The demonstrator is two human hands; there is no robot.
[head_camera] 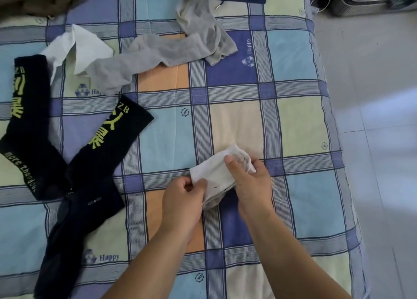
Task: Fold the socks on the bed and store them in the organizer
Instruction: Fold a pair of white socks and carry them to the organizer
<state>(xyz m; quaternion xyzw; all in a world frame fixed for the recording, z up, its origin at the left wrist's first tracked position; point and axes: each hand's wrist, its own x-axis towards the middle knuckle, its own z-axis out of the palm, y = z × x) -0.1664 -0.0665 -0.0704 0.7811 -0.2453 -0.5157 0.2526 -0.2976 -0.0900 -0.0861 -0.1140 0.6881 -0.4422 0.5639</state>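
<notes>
White sock (217,171) btwn hands; left hand (182,196) pinches edge; right hand (252,183) grips top.

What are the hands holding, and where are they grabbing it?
A white sock. The left hand pinches its near edge; the right hand grips its bunched far end.

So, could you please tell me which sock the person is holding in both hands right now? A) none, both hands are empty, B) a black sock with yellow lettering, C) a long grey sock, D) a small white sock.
D: the left hand and the right hand both pinch a small white sock above the checked bedsheet, while the black socks and grey socks lie untouched farther off.
</notes>
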